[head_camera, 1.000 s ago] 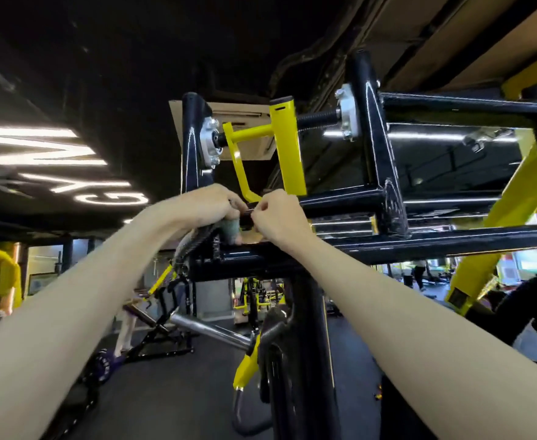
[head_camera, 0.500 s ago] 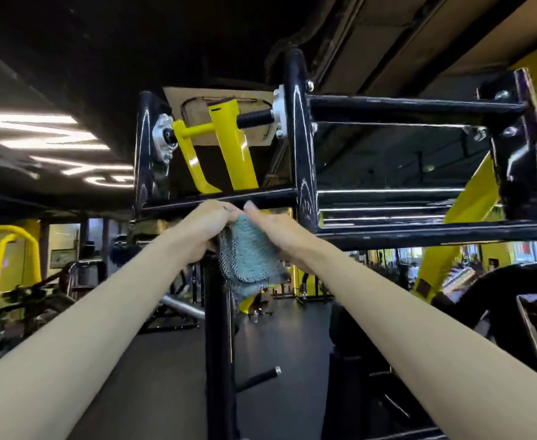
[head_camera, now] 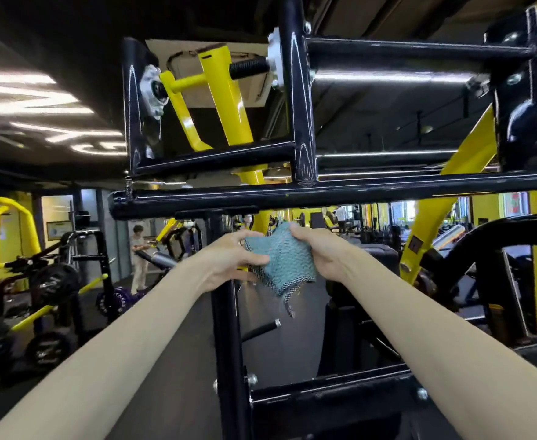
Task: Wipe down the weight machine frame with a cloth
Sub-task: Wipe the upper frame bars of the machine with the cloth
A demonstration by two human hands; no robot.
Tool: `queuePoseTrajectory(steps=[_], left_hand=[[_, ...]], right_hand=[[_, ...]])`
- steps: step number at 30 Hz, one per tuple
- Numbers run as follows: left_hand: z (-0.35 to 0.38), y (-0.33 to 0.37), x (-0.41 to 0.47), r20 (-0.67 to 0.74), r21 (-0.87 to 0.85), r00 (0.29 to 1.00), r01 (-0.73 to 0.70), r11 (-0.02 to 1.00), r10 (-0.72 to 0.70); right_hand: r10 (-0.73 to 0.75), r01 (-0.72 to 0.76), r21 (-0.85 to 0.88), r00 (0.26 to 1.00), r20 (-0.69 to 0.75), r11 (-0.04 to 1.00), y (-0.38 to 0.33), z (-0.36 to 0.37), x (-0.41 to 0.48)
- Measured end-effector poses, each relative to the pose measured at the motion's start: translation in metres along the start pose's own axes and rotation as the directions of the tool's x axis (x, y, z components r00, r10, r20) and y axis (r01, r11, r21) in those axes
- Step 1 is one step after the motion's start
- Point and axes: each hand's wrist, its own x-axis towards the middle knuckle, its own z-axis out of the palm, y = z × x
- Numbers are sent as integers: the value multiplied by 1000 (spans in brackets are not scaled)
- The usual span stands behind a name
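Just below the crossbar (head_camera: pixel 387 188), the 2 hands meet on the cloth (head_camera: pixel 281 260). The left hand (head_camera: pixel 229 260) pinches its left edge and the right hand (head_camera: pixel 321 252) grips its right side, so both are clamped on it with only the fabric between them. The cloth touches no part of the frame; it hangs in the air in front of the post (head_camera: pixel 229 328) that drops from the crossbar.

This looks like a regrip or refold between passes. To do it well, I would fold the cloth into a flat pad with a fresh face outward and tuck in the loose corner dangling below. Then pass it to 1 hand, cup it round the tube and drag it along the length instead of dabbing.

The cloth is teal, soft and limp, with a raised, scale-like weave and a black-and-white checked edge where it turns over. The crossbar is round tube in glossy black paint that mirrors the ceiling lights, so smears would probably show. Above the crossbar stands a box of square-edged black bars with silver bolts, holding a smooth yellow lever (head_camera: pixel 226 96).
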Motion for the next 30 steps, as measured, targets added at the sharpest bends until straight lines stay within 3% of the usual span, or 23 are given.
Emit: queuePoseTrajectory(steps=[6, 10, 13, 15, 17, 18, 19, 20, 21, 23, 25, 30], left_hand=[[16, -44, -8, 32, -362, 997, 79, 929, -73], [30, -60, -4, -114, -376, 992, 3, 927, -49], [33, -55, 9, -250, -292, 968, -40, 956, -35], [35, -53, 18, -351, -185, 935, -23, 982, -44], [42, -50, 22, -412, 94, 911, 78, 992, -33], [47, -49, 21, -410, 357, 912, 160, 920, 1], [54, -49, 21, -387, 592, 921, 212, 778, 43], [59, -51, 24, -343, 727, 934, 200, 657, 96], [67, -52, 26, -283, 770, 951, 147, 621, 126], [87, -51, 29, -141, 735, 976, -9, 679, 165], [105, -52, 35, -99, 689, 975, -77, 720, 198], [121, -62, 42, -414, 613, 836, -37, 789, 361]], right_hand=[[77, -80, 56, 996, 48, 995, 34, -5, 3], [148, -142, -87, 987, 63, 986, 42, -12, 6], [236, -195, -225, 957, 171, 955, 39, -18, 10], [270, -217, -279, 948, 169, 935, 38, -23, 13], [275, -236, -260, 953, 126, 936, 37, -32, 20], [273, -241, -222, 954, 124, 945, 36, -38, 23], [267, -239, -193, 954, 133, 952, 34, -44, 25], [263, -235, -180, 953, 152, 955, 33, -48, 27], [259, -228, -182, 951, 170, 956, 31, -52, 27], [228, -196, -183, 959, 171, 963, 30, -59, 36], [191, -170, -144, 970, 151, 975, 31, -62, 46], [114, -120, 29, 981, 157, 992, 45, -50, 69]])
